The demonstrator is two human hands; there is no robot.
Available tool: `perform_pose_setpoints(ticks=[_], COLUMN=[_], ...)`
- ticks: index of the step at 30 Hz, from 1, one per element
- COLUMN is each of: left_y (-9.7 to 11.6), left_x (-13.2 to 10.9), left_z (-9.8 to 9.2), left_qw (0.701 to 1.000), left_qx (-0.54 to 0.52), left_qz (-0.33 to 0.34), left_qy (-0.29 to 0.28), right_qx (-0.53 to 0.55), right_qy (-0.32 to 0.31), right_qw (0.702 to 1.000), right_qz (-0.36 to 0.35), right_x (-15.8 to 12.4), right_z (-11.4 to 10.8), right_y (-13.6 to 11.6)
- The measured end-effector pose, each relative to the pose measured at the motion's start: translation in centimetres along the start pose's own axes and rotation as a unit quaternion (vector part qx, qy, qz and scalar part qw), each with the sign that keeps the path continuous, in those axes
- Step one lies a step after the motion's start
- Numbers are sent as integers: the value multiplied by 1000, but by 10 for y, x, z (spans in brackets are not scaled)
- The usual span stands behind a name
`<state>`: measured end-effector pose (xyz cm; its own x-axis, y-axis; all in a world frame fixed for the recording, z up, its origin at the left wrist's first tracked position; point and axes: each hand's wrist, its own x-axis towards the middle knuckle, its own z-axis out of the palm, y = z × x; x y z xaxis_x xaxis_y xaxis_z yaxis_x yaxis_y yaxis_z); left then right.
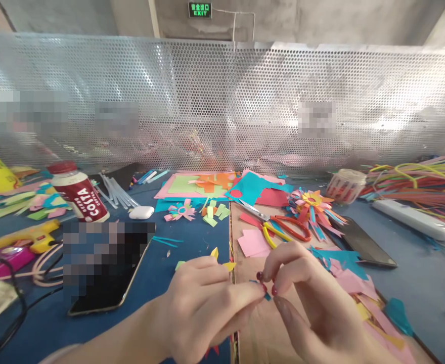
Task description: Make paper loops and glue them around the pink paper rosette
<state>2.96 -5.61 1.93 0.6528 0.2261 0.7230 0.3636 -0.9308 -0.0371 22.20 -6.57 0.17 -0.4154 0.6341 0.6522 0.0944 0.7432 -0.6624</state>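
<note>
My left hand (pixel 203 308) is closed, its fingertips pinching a small blue paper piece (pixel 267 297). My right hand (pixel 317 298) meets it from the right, thumb and fingers curled around the same piece, most of which is hidden by fingertips. Yellow paper points (pixel 229 266) stick out behind my left knuckles; whether that hand holds them, I cannot tell. Beyond my hands lie scissors (pixel 283 227) with red and yellow handles, partly open, next to pink paper squares (pixel 253 243). Brown cardboard (pixel 260 333) is under my right hand.
Left: a phone (pixel 112 273), a white earbud case (pixel 141 213), a Costa bottle (pixel 79 194) and a yellow glue gun (pixel 36 236). Right: a paper flower (pixel 311 202), a dark phone (pixel 366 242), a power strip (pixel 415 220) and paper scraps (pixel 353 278). A perforated metal screen (pixel 207 101) stands behind.
</note>
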Motion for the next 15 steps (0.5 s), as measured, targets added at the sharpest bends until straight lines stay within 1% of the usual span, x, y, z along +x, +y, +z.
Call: perform_pose_setpoints(ticks=[6, 9, 15], left_y=[0, -1, -2], left_x=[-3, -4, -6], left_z=[1, 4, 8], left_qw=[1000, 1000, 998], left_qx=[2, -5, -33], left_qz=[-8, -16, -48], left_qy=[1, 19, 33], right_qx=[5, 2, -1], right_qy=[2, 6, 7], right_qw=[1000, 1000, 1000], right_qz=[9, 3, 5], right_x=[2, 4, 3], right_z=[-4, -6, -4], right_y=[-3, -4, 0])
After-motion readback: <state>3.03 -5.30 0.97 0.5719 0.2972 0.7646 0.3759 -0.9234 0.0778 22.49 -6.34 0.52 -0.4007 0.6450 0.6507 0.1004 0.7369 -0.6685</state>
